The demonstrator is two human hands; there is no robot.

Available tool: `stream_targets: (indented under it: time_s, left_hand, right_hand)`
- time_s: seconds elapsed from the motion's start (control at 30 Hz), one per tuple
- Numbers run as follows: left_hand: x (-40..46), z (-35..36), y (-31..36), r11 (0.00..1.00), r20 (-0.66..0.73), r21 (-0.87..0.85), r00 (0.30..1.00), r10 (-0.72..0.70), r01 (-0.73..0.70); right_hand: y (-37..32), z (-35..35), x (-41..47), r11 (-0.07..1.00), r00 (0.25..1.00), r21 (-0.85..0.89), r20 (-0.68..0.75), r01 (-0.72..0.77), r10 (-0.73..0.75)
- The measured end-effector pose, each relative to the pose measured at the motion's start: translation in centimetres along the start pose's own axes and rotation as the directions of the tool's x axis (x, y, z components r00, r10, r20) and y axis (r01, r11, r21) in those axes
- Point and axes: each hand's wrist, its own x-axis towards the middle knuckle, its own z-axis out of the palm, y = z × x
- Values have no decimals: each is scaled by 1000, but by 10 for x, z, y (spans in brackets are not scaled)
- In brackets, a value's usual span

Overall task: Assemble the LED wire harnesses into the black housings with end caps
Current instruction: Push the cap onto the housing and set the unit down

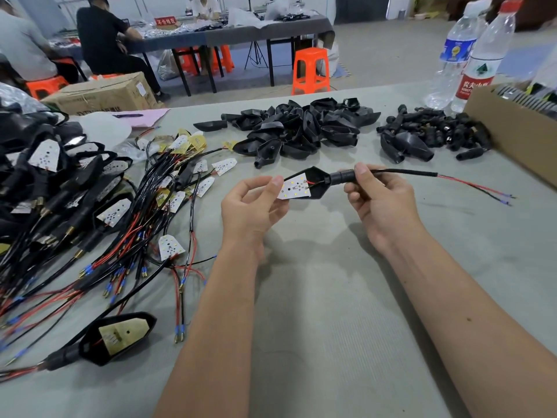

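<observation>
White LED board (294, 186) half-seated in black housing (316, 184).

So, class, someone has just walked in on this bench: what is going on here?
A person is assembling an LED light. The left hand pinches the white LED board lying in a black housing, while the right hand grips the ribbed end cap where the wire comes out. Empty housings and end caps are piled behind, loose harnesses lie to the left, and one assembled unit lies on the table.
</observation>
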Motion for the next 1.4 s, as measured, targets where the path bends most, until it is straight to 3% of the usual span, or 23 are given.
stream_targets:
  time_s: [0.2,0.5,0.73,1.0,1.07,1.13,1.17,1.2,1.27,1.3,1.33,1.4]
  left_hand:
    - [-4,1,0,996,134,47,987,-84,78]
    - [-2,6,-7,997,21,78,1000,-19,17]
    - [1,-4,0,996,169,27,982,-86,83]
    - [-2,-3,-1,998,98,48,994,-39,34]
    - [-1,-3,0,998,48,61,999,-1,-2]
    - [-1,-3,0,997,-34,69,999,31,-29]
    - [1,-6,0,996,-77,78,996,49,-43]
    - [3,-9,1,994,-109,98,992,65,-54]
    - [7,-17,4,986,-101,161,993,65,-48]
    - [8,-20,7,981,-63,191,997,47,-34]
    - [8,-24,9,977,-22,212,999,29,-23]
    - [8,-27,13,975,23,223,1000,17,-22]
  right_hand:
    - [-3,0,-1,998,999,-56,17,-31,32]
    - [3,9,-8,994,993,-94,97,-61,70]
    - [3,4,-3,997,1000,-79,4,-24,24]
    - [7,2,1,995,999,-90,18,-45,46]
    - [8,5,-1,976,999,-215,-20,-41,37]
    - [10,8,-6,869,997,-495,-71,-14,-25]
    - [12,8,-8,752,991,-659,-83,28,-110]
    - [12,7,-11,596,973,-797,-51,96,-224]
    - [6,5,-13,226,891,-929,181,294,-416]
    - [-1,7,-14,76,857,-915,338,395,-389]
    - [-6,11,-14,-36,841,-877,470,479,-268]
    - [-11,17,-14,-152,812,-804,584,575,-17]
